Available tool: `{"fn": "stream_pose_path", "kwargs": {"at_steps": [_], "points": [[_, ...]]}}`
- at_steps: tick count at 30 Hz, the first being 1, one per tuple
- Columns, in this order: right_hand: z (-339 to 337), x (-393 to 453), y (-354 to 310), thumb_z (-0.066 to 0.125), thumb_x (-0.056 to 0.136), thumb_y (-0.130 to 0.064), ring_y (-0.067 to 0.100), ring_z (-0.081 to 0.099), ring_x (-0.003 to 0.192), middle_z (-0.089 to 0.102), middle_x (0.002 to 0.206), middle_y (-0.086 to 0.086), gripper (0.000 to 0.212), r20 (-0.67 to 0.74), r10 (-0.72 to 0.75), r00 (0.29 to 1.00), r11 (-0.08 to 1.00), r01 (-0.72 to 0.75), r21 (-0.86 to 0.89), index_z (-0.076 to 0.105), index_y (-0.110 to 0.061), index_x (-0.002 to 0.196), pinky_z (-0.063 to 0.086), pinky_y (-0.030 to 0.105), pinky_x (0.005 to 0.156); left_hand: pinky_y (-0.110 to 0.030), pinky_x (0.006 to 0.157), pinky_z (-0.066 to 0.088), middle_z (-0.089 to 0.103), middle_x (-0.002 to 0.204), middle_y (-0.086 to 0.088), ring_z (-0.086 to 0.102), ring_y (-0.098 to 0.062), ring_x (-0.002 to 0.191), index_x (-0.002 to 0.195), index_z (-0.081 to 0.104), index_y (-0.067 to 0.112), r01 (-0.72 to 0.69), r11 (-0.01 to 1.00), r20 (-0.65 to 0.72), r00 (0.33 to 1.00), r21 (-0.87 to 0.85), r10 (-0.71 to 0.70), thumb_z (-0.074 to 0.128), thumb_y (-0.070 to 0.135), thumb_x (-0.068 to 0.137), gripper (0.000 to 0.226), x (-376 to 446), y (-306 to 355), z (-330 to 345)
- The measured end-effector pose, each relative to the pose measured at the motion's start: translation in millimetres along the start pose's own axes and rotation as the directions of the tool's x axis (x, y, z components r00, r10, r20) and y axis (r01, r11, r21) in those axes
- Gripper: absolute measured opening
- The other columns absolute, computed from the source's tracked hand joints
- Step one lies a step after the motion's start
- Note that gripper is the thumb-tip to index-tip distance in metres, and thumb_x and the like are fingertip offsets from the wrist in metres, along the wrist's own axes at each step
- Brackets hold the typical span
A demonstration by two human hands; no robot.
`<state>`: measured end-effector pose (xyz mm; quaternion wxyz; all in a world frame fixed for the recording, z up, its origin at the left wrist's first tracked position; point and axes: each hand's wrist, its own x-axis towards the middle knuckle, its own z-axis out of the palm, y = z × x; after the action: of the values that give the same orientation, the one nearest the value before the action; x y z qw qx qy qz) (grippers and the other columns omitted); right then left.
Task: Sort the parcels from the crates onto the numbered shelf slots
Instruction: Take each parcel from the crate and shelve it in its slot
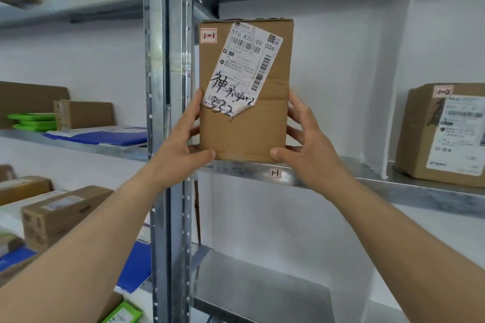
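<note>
- Parcel (244,92): upright on shelf (341,178) edge, 12 o'clock; placement nearly done.
- Left hand (181,139), right hand (304,139): pressed against its sides.
- Second parcel (443,134): shelved, 3 o'clock.

brown parcel (244,123), white label (242,71) with black barcodes, grey metal shelf (367,178)

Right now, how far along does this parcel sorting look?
Partly done. Parcels already sit on the shelves, such as the box at right and the blue mailers. In hand: the left hand and right hand stand an upright labelled box on the metal shelf. The crates are out of view, so what remains cannot be told.
</note>
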<state>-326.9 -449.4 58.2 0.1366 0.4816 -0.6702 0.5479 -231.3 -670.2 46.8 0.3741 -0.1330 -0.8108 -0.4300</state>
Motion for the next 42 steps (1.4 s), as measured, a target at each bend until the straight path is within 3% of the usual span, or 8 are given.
{"fn": "stream_pose_path", "kwargs": {"at_steps": [6, 17, 22, 27, 31, 34, 39, 42], "points": [[20.5, 35.8, 26.7, 0.068, 0.080, 0.002, 0.011, 0.043, 0.121, 0.031, 0.136, -0.010, 0.107, -0.035, 0.074, 0.997, 0.991, -0.078, -0.113, 0.000, -0.046, 0.148, 0.054, 0.040, 0.091, -0.009, 0.077, 0.049, 0.021, 0.124, 0.048, 0.042, 0.017, 0.112, 0.129, 0.003, 0.066, 0.006, 0.999, 0.084, 0.996, -0.040, -0.003, 0.061, -0.007, 0.086, 0.102, 35.2, -39.8, -6.8], [42.5, 63.4, 82.4, 0.071, 0.079, -0.006, 0.019, 0.048, 0.116, 0.033, 0.136, 0.001, 0.112, -0.069, 0.181, 0.981, 0.926, -0.193, -0.325, -0.010, -0.046, 0.146, 0.047, 0.040, 0.099, -0.010, 0.089, 0.044, 0.021, 0.117, 0.059, 0.039, 0.012, 0.120, 0.125, 0.000, 0.070, 0.065, 0.996, 0.191, 0.980, -0.064, -0.052, 0.059, -0.008, 0.087, 0.105, 61.5, -113.4, 0.2], [36.4, 79.1, 92.6, 0.075, 0.074, -0.006, 0.013, 0.046, 0.121, 0.037, 0.136, 0.001, 0.107, -0.084, 0.224, 0.971, 0.923, -0.239, -0.303, 0.007, -0.043, 0.147, 0.047, 0.037, 0.100, -0.032, 0.103, 0.041, 0.021, 0.145, 0.028, 0.034, -0.008, 0.132, 0.137, -0.012, 0.061, 0.100, 0.994, 0.226, 0.968, 0.040, -0.107, 0.064, 0.000, 0.087, 0.110, 77.3, -119.5, 2.1], [31.5, 94.6, 99.5, 0.077, 0.068, -0.001, 0.019, 0.047, 0.119, 0.040, 0.134, 0.003, 0.106, -0.073, 0.285, 0.956, 0.899, -0.293, -0.326, 0.016, -0.039, 0.146, 0.055, 0.026, 0.073, -0.037, 0.096, 0.047, 0.018, 0.157, 0.007, 0.053, -0.020, 0.115, 0.135, -0.032, 0.049, 0.076, 0.927, 0.204, 0.966, 0.367, -0.160, 0.063, 0.010, 0.089, 0.113, 85.4, -116.5, 6.6], [31.2, 98.1, 102.7, 0.078, 0.066, -0.002, 0.020, 0.048, 0.117, 0.041, 0.132, 0.003, 0.108, -0.083, 0.303, 0.949, 0.892, -0.313, -0.326, 0.016, -0.037, 0.147, 0.053, 0.037, 0.089, -0.035, 0.079, 0.052, 0.020, 0.157, 0.004, 0.061, -0.022, 0.097, 0.139, -0.032, 0.043, 0.109, 0.903, 0.165, 0.967, 0.415, -0.193, 0.061, 0.006, 0.089, 0.112, 88.3, -112.8, 9.6], [32.1, 99.2, 106.4, 0.078, 0.067, -0.004, 0.019, 0.047, 0.118, 0.041, 0.133, 0.002, 0.107, -0.097, 0.301, 0.949, 0.888, -0.316, -0.334, 0.015, -0.036, 0.148, 0.053, 0.033, 0.087, -0.028, 0.064, 0.049, 0.026, 0.154, -0.002, 0.061, -0.020, 0.077, 0.141, -0.029, 0.041, 0.129, 0.906, 0.138, 0.970, 0.403, -0.199, 0.058, 0.001, 0.088, 0.110, 89.0, -111.0, 13.9], [33.3, 101.0, 108.0, 0.079, 0.065, -0.007, 0.019, 0.047, 0.119, 0.042, 0.133, 0.002, 0.109, -0.102, 0.302, 0.948, 0.882, -0.318, -0.347, 0.014, -0.036, 0.148, 0.052, 0.038, 0.092, -0.032, 0.075, 0.051, 0.016, 0.158, -0.004, 0.061, -0.020, 0.093, 0.140, -0.029, 0.044, 0.164, 0.910, 0.122, 0.967, 0.382, -0.225, 0.058, 0.000, 0.088, 0.111, 89.3, -109.7, 15.7], [34.1, 101.1, 106.8, 0.079, 0.063, -0.009, 0.020, 0.047, 0.118, 0.043, 0.132, 0.002, 0.111, -0.100, 0.307, 0.946, 0.879, -0.322, -0.352, 0.013, -0.036, 0.148, 0.051, 0.039, 0.093, -0.027, 0.070, 0.046, 0.016, 0.158, -0.003, 0.060, -0.018, 0.093, 0.140, -0.029, 0.044, 0.165, 0.915, 0.125, 0.966, 0.367, -0.225, 0.057, -0.001, 0.088, 0.111, 89.6, -108.8, 16.5]]}}
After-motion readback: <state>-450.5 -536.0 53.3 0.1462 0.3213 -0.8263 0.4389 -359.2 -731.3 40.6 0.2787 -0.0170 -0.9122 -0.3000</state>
